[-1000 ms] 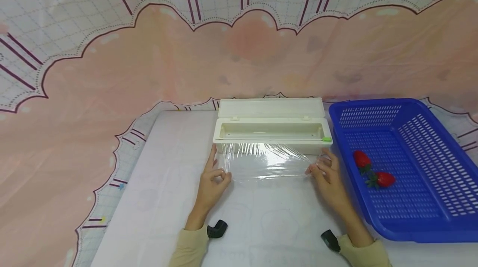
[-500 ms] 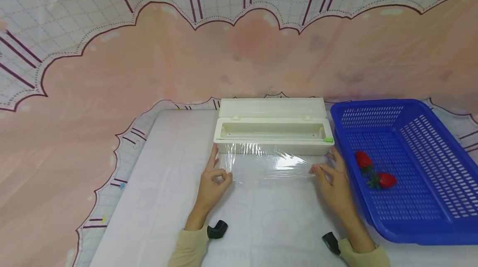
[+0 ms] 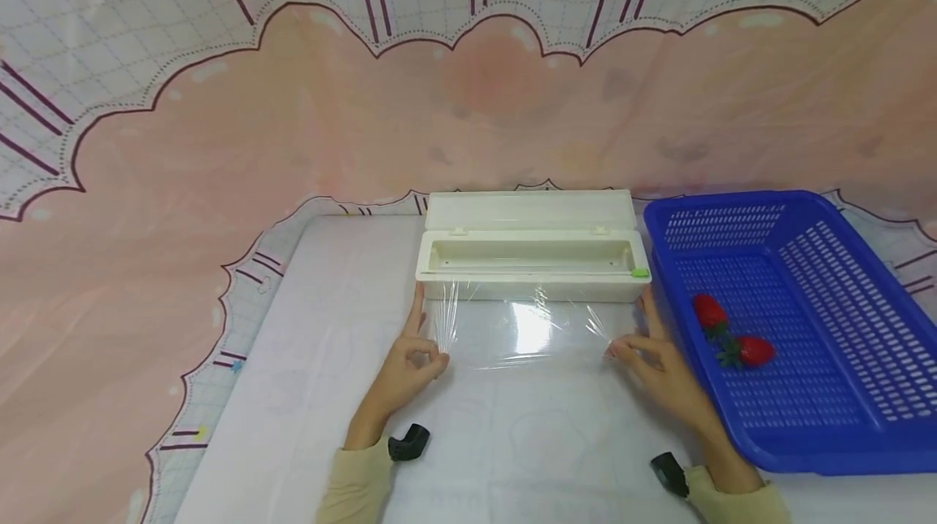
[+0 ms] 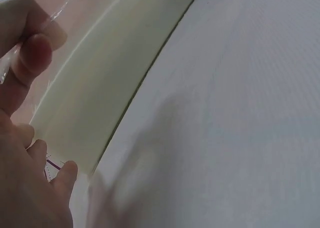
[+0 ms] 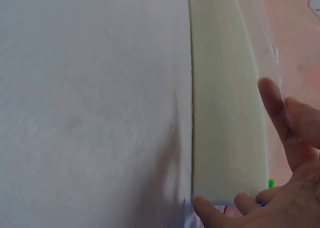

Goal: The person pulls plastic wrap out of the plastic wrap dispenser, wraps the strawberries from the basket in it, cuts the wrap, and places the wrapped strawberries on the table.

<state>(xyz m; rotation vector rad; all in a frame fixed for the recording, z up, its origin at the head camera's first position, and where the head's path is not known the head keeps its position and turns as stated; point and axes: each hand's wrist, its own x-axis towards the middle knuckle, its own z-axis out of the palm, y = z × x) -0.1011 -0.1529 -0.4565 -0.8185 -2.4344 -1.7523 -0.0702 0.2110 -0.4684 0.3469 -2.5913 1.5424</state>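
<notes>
Clear thin plastic film (image 3: pixel 530 333) stretched in front of an open white oblong plastic box (image 3: pixel 534 236).
Left hand (image 3: pixel 403 371) and right hand (image 3: pixel 664 377) pinched its near corners, sensible holds; it seemed light, limp, easily torn.

Head view high, facing forward-down; wrist views close, sharing box (image 5: pixel 225 113).

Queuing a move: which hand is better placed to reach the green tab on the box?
Probably the right hand: it is by the right end of the white box, near the green tab; the left hand is at the opposite end. Both pinch film.
</notes>
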